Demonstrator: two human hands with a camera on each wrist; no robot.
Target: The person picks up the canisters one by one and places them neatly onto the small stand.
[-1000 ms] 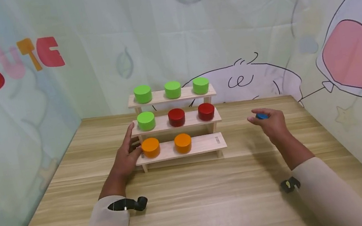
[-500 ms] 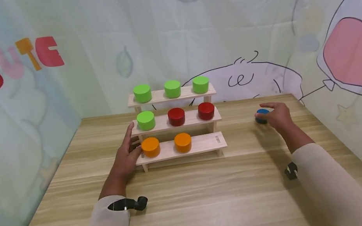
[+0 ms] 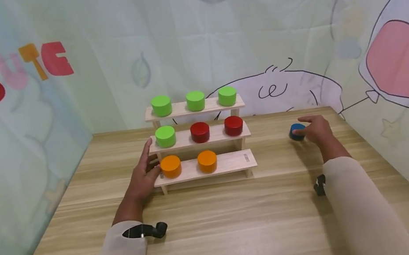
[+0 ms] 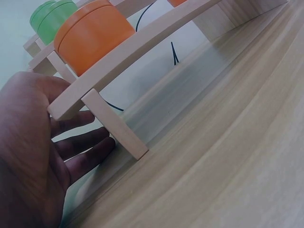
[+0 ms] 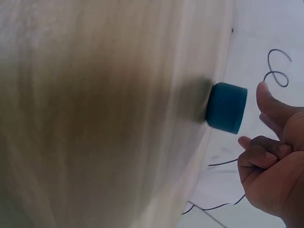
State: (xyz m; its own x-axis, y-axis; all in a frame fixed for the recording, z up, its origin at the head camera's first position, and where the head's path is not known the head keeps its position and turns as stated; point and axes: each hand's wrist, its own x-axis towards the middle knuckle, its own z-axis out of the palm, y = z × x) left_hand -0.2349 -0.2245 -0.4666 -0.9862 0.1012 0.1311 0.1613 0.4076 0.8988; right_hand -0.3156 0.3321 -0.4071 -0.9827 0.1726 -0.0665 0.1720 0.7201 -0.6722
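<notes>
A three-step wooden shelf rack point(image 3: 230, 164) carries green, red and orange round blocks. My left hand point(image 3: 143, 177) holds the rack's left end, thumb at the lowest shelf beside an orange block point(image 3: 171, 167). In the left wrist view its fingers reach under that shelf point(image 4: 121, 61), near the leg point(image 4: 116, 124). A blue round block point(image 3: 296, 132) stands on the table, right of the rack. Close to it is my right hand point(image 3: 316, 130). In the right wrist view a gap shows between the blue block point(image 5: 228, 108) and the right hand point(image 5: 275, 156), whose index finger is extended.
The top shelf bears three green blocks, including the middle one point(image 3: 196, 101). A green block point(image 3: 166, 136) and two red blocks, one at right point(image 3: 233, 126), fill the middle shelf. Another orange block point(image 3: 207, 161) sits on the lowest. Printed cloth point(image 3: 107, 71) hangs behind the wood-grain table point(image 3: 221, 232).
My right hand has moved right with the blue block, set it on the table and let go of it. The left hand stays at the rack's end.
</notes>
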